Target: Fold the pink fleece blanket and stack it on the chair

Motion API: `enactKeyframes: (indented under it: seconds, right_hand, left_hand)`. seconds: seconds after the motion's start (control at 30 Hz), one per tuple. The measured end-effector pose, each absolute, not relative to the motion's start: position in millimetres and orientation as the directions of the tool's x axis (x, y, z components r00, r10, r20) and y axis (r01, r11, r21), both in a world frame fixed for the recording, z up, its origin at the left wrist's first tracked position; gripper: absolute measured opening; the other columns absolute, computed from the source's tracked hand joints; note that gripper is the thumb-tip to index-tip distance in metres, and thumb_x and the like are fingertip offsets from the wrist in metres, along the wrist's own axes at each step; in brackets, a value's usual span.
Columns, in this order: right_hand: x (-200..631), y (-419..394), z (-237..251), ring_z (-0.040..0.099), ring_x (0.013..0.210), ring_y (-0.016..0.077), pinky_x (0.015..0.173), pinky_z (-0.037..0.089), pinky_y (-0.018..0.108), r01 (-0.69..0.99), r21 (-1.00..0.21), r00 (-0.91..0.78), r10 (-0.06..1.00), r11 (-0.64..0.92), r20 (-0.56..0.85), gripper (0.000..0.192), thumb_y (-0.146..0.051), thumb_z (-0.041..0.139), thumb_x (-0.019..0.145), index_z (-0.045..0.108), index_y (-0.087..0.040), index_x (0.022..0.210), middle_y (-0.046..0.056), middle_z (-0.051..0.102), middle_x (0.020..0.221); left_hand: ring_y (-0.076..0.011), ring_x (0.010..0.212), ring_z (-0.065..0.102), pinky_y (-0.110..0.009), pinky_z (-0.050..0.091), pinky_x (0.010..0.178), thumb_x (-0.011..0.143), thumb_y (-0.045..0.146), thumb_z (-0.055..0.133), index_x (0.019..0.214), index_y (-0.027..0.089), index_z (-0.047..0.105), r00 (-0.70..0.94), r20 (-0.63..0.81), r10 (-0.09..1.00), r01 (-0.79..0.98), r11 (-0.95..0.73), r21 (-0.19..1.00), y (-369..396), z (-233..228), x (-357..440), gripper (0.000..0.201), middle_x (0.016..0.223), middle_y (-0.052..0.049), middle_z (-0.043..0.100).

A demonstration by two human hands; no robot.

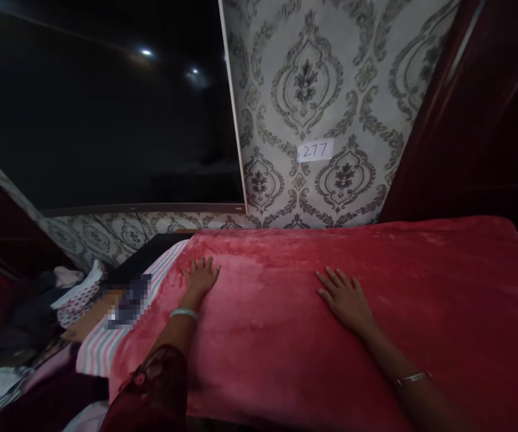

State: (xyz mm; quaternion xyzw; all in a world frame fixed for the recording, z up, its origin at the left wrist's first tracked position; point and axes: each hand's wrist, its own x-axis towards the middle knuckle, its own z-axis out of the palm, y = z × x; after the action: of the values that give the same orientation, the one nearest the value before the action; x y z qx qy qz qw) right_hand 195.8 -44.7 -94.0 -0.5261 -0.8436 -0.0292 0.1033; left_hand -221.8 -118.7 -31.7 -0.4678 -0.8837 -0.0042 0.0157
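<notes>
While both palms lie flat with fingers spread, grasping nothing, the right hand (pixel 346 298) and the left hand (pixel 201 275) press the red blanket (pixel 376 270); farther off, patterned wallpaper (pixel 331 78) carries a label (pixel 315 150).
</notes>
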Motion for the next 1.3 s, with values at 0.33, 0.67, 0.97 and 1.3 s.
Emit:
enactKeyframes:
  seconds: [0.33, 0.67, 0.97, 1.3]
  right_hand:
    - [189.3, -47.2, -86.5, 0.030, 0.148, 0.0308, 0.118, 0.020, 0.060, 0.890, -0.136, -0.407, 0.893, 0.435, 0.192, 0.053, -0.047, 0.035, 0.102, 0.040, -0.034, 0.154, 0.005, 0.030, 0.162]
    - [189.8, -44.9, -82.0, 0.025, 0.150, 0.0290, 0.120, 0.016, 0.059, 0.882, -0.219, -0.393, 0.908, 0.417, 0.145, 0.055, -0.051, 0.035, 0.101, 0.039, -0.035, 0.153, 0.002, 0.027, 0.163]
    - [94.0, -50.2, -30.2, 0.018, 0.152, 0.0248, 0.122, 0.016, 0.055, 0.753, -0.350, -0.547, 0.826, 0.557, 0.138, 0.058, -0.037, 0.025, 0.101, 0.032, -0.025, 0.158, 0.003, 0.024, 0.164]
    - [48.2, -33.2, -52.6, 0.017, 0.152, 0.0260, 0.123, 0.007, 0.054, 0.671, -0.395, -0.671, 0.741, 0.628, 0.038, 0.060, -0.043, 0.034, 0.097, 0.038, -0.028, 0.155, 0.001, 0.026, 0.164]
  left_hand:
    - [-0.0297, 0.152, 0.024, -0.060, 0.022, 0.119, 0.098, 0.047, 0.032, 0.154, 0.026, 0.037, -0.268, 0.057, 0.962, 0.963, 0.267, 0.020, -79.4, -16.6, -140.6, 0.060, 0.164, -0.011, 0.029]
    - [-0.0311, 0.151, 0.027, -0.062, 0.025, 0.117, 0.098, 0.043, 0.030, 0.153, 0.024, 0.041, -0.187, 0.109, 0.976, 0.982, 0.188, 0.001, -69.6, -47.7, -122.0, 0.059, 0.162, -0.011, 0.033]
    - [-0.0318, 0.151, 0.027, -0.062, 0.024, 0.118, 0.096, 0.043, 0.034, 0.156, 0.030, 0.033, -0.200, 0.110, 0.974, 0.979, 0.196, 0.049, -70.6, -44.6, -121.5, 0.061, 0.163, -0.007, 0.032]
    - [-0.0350, 0.151, 0.024, -0.065, 0.018, 0.119, 0.095, 0.039, 0.032, 0.149, 0.035, 0.047, -0.151, 0.100, 0.983, 0.985, 0.141, 0.100, -73.2, -49.4, -128.2, 0.057, 0.161, 0.000, 0.037]
